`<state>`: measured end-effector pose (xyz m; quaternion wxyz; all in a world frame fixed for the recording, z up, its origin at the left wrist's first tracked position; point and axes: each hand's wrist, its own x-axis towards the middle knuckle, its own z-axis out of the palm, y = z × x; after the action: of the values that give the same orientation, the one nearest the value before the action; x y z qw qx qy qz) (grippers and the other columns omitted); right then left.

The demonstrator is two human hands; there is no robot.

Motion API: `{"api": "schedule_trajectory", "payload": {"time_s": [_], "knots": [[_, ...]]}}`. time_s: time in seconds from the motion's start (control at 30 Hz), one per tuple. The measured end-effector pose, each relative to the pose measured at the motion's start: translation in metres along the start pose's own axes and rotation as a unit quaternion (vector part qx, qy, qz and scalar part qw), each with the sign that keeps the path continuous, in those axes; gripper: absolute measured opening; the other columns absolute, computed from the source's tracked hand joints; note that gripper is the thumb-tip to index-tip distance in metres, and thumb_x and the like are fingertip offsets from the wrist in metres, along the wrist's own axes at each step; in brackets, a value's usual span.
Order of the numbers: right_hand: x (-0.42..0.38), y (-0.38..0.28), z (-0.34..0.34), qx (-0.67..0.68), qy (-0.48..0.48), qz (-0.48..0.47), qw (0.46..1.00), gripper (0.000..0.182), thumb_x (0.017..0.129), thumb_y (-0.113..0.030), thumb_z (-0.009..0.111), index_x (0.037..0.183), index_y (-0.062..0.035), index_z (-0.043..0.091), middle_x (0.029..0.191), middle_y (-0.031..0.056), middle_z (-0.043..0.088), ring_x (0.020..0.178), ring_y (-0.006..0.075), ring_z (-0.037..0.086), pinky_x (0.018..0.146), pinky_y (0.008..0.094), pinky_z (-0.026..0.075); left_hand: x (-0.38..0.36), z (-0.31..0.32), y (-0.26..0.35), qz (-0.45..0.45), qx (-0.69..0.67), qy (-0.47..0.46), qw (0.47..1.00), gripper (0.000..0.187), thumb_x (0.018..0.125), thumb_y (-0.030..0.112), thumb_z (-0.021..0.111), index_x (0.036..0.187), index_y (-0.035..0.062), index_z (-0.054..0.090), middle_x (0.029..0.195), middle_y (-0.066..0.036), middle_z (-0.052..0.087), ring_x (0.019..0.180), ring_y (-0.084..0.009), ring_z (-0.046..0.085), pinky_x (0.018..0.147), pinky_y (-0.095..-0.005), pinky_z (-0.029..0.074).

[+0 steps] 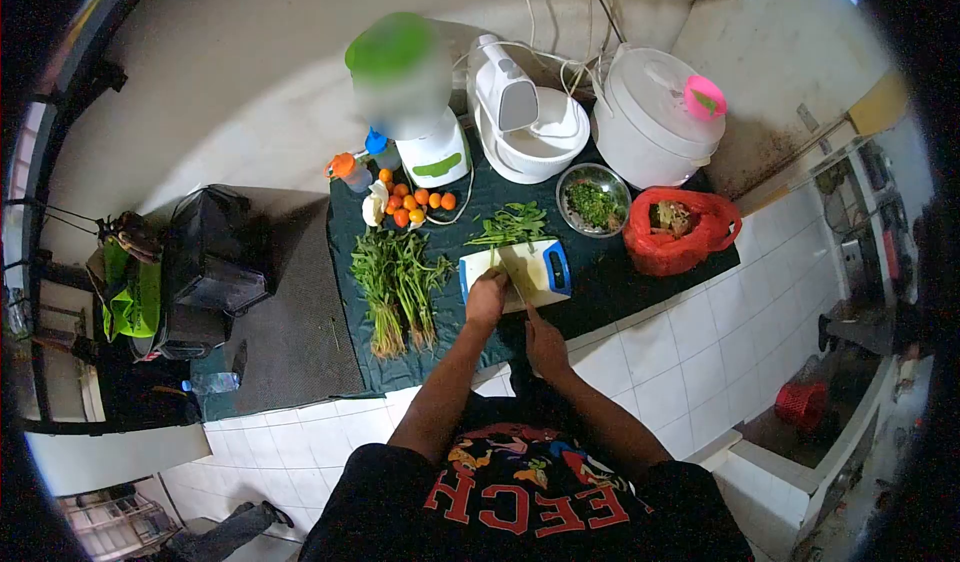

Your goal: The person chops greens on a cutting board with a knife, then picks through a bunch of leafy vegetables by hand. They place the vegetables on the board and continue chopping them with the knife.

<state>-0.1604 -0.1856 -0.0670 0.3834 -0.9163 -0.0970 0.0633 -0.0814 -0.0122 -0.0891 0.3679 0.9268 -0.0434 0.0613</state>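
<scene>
My left hand rests on the near left part of a white cutting board with blue ends, pressing down what looks like greens, too small to make out. My right hand grips a knife whose blade lies across the board. Cut green leaves are piled just beyond the board. A bunch of long-stemmed greens lies to the left of my left hand on the dark green cloth.
A metal bowl of chopped greens, a red plastic bag, a white rice cooker, a stand mixer and a blender line the back. Small orange fruits sit by the blender. A black box stands left.
</scene>
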Motion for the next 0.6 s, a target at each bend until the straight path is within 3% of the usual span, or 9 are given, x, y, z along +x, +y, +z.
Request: {"api": "schedule_trajectory", "payload": {"time_s": [0.2,0.27,0.37,0.53,0.6], "knots": [[0.028,-0.009,0.006,-0.020,-0.007,0.015,1.000,0.046,0.103,-0.019,0.046,0.146,-0.0033,0.045,0.088,0.0305,0.065,0.084,0.0479,0.064,0.075,0.0567,0.049,-0.002,0.010,-0.013,-0.011,-0.001,0.023,1.000,0.019,0.083,0.008,0.061,0.099,0.0048,0.070,0.104,-0.017,0.067,0.091,-0.0397,0.067,0.081,-0.0464,0.056],[0.024,-0.011,0.003,0.005,-0.001,0.004,1.000,0.045,0.103,-0.020,0.046,0.145,-0.0032,0.046,0.089,0.0304,0.065,0.085,0.0480,0.064,0.076,0.0566,0.049,-0.001,0.013,-0.018,-0.065,-0.003,-0.030,0.997,0.030,0.083,0.007,0.062,0.112,0.0101,0.070,0.109,-0.021,0.066,0.097,-0.0412,0.066,0.084,-0.0485,0.055],[0.001,-0.014,0.003,0.016,-0.003,0.008,1.000,0.044,0.103,-0.019,0.047,0.144,-0.0028,0.047,0.091,0.0302,0.066,0.085,0.0482,0.064,0.076,0.0562,0.049,0.000,-0.002,-0.002,-0.080,0.032,-0.051,0.995,0.031,0.084,0.009,0.063,0.114,0.0099,0.069,0.108,-0.021,0.065,0.096,-0.0420,0.066,0.081,-0.0499,0.055],[-0.004,-0.006,0.012,-0.011,0.013,0.019,1.000,0.043,0.103,-0.018,0.047,0.144,-0.0023,0.048,0.092,0.0300,0.066,0.086,0.0480,0.064,0.077,0.0550,0.049,-0.004,-0.004,0.002,-0.042,0.028,-0.004,0.999,0.022,0.082,0.007,0.061,0.103,0.0054,0.069,0.097,-0.019,0.065,0.091,-0.0412,0.066,0.079,-0.0484,0.056],[0.009,-0.002,0.015,-0.035,-0.017,0.014,0.999,0.049,0.103,-0.015,0.043,0.151,-0.0055,0.039,0.095,0.0281,0.066,0.087,0.0467,0.064,0.077,0.0550,0.051,-0.005,-0.001,0.001,-0.036,0.031,0.002,0.999,0.021,0.082,0.008,0.062,0.102,0.0054,0.068,0.097,-0.019,0.064,0.091,-0.0414,0.065,0.079,-0.0489,0.055]]}}
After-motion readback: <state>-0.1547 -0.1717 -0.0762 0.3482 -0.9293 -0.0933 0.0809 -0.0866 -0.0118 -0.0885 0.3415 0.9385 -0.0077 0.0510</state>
